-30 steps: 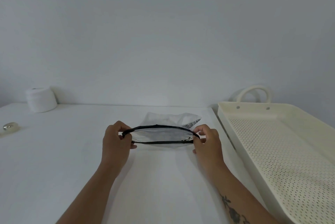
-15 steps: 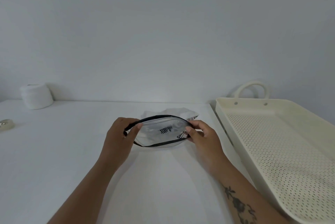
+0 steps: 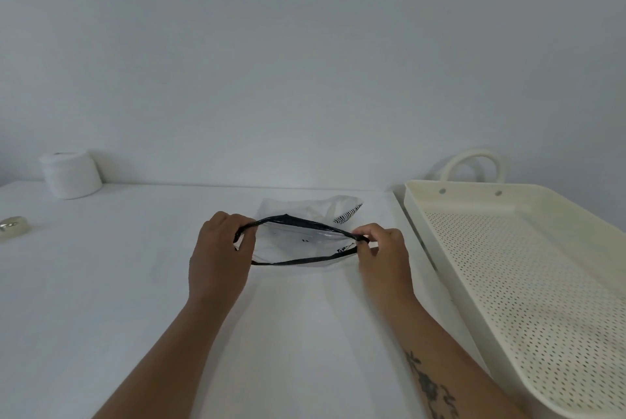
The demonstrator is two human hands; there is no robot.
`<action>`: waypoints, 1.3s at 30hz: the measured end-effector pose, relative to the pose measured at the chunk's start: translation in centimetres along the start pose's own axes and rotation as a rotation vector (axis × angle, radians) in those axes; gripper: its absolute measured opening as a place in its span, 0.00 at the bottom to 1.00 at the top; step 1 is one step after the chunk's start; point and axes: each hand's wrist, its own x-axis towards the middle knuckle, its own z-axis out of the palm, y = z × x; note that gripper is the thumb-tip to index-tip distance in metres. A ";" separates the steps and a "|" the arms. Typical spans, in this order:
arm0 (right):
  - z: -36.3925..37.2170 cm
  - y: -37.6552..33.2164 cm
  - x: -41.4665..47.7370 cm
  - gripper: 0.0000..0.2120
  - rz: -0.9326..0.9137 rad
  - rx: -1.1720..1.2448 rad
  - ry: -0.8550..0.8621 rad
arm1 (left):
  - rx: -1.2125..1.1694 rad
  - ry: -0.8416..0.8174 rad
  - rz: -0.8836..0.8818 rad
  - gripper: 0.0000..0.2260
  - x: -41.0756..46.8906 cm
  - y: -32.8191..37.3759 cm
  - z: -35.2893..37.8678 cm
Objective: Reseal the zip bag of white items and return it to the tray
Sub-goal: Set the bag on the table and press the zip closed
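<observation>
Zip bag (image 3: 298,244) at frame centre on the table (image 3: 101,283), mouth still gaping, black rims bowed apart. Left hand (image 3: 220,256) pinching the left end of the rim; right hand (image 3: 382,256) pinching the right end between thumb and fingers. Resealing step, seemingly just begun. Next: rims drawn taut and pressed together end to end, then over to the perforated tray (image 3: 508,201) at right, empty.

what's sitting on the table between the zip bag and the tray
Nothing. In the head view, only bare white table separates the zip bag from the tray, apart from the right hand pinching the bag's end.
</observation>
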 end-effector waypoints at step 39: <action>-0.7 -1.8 -0.7 0.03 0.033 0.376 -0.313 | 0.192 -0.214 0.388 0.12 -1.5 3.5 1.8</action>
